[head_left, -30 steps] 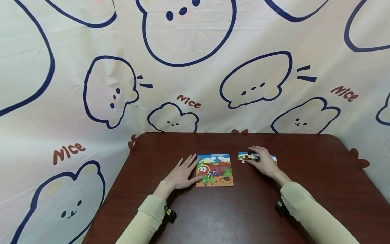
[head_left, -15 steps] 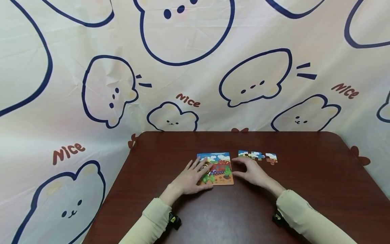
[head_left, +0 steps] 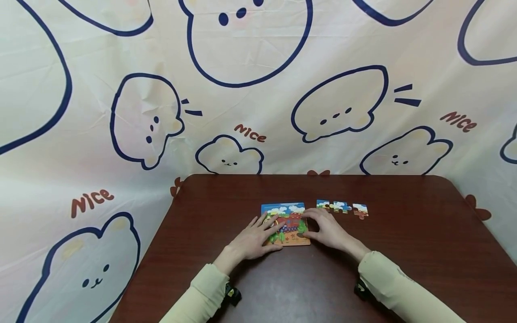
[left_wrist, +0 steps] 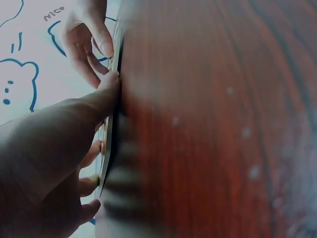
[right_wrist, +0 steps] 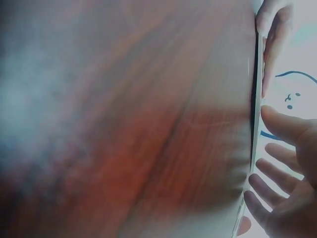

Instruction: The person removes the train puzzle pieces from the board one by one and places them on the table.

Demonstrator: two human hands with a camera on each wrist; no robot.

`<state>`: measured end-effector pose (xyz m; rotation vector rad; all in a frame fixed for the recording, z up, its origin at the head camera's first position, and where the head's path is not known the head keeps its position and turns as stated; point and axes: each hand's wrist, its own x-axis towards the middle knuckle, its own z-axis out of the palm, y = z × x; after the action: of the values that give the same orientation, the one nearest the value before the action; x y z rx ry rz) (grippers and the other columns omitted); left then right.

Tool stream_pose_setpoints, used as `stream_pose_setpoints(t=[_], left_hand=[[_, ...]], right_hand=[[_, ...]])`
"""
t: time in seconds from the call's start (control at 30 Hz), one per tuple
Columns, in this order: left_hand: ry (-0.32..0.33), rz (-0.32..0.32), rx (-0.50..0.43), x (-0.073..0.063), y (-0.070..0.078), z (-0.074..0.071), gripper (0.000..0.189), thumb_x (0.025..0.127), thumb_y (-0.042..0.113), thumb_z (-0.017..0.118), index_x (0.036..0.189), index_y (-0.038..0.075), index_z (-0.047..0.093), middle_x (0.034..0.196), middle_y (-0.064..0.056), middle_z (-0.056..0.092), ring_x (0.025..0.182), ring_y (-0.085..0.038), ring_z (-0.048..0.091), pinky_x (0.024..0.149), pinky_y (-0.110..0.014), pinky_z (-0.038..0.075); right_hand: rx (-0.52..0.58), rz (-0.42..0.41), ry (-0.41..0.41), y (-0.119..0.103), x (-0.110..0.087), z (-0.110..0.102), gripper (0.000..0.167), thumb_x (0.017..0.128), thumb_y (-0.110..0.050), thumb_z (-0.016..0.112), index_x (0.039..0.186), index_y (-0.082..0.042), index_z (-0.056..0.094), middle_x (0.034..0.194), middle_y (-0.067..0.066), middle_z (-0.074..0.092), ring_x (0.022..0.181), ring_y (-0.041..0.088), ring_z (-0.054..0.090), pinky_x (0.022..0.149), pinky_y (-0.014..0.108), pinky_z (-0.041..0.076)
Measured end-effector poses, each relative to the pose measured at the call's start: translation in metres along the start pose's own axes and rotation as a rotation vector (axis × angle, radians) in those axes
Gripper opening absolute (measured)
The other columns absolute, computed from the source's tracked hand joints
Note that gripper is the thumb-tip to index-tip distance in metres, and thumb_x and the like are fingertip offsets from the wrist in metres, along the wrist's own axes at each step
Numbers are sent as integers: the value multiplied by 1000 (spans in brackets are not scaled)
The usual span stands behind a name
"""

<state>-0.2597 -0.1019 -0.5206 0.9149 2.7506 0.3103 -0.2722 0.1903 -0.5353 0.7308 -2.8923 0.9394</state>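
Note:
A colourful jigsaw puzzle (head_left: 290,241) lies flat on the table, with a picture of a red train, green trees and clouds. My left hand (head_left: 249,240) rests across its left part, fingers spread and thumb by the near edge. At the right side, my right hand (head_left: 328,229) touches the puzzle with its fingertips, the thumb apart from the fingers. No loose piece shows in either hand. In the left wrist view the puzzle (left_wrist: 117,47) appears edge-on, and the left fingers lie over it. Relaxed right fingers (right_wrist: 267,191) meet its edge in the right wrist view.
Three loose puzzle pieces, a left one (head_left: 322,204), a middle one (head_left: 340,207) and a right one (head_left: 360,209), lie in a row right of the puzzle. Behind the brown table (head_left: 226,190) hangs a bear-patterned cloth (head_left: 274,112).
My right hand has left the loose pieces and come left to the puzzle's right side. My left hand has slid right, farther over the puzzle.

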Motion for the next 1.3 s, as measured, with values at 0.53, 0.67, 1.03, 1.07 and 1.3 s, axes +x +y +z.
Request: stream_pose_setpoints(t=[0.53,0.67,1.03,1.07,1.3], left_hand=[[24,12,-8,-1,-5,3,73,109,63,57,174,35,35,185,2,25,174,-36,17,138,-61,25],[38,17,-2,0,-6,3,73,109,63,57,173,35,36,185,2,26,174,-35,18,138,-61,25],[36,23,1,0,-7,4,73,109,65,56,173,38,35,185,3,26,173,-35,20,138,-62,24],[37,24,-1,0,-7,3,73,109,65,56,173,38,35,185,3,27,173,-35,20,138,-62,24],[43,31,6,1,-8,4,73,109,64,57,173,37,36,185,4,26,174,-34,19,139,-62,23]], right_hand=[[-93,-79,-59,-1,8,4,46,100,-33,83,140,-11,75,149,14,69,141,39,58,116,73,44],[-121,-60,-13,-2,9,5,53,97,-34,86,143,-11,72,142,16,69,135,39,59,113,72,46],[-67,37,28,-3,17,12,55,89,-35,94,133,-7,77,115,10,69,106,26,53,94,54,47],[-56,41,33,-3,17,12,52,89,-34,94,131,-7,78,115,11,68,107,27,53,93,54,47],[-13,64,43,-3,19,13,41,90,-27,94,120,-6,76,124,15,64,118,35,57,101,62,48]])
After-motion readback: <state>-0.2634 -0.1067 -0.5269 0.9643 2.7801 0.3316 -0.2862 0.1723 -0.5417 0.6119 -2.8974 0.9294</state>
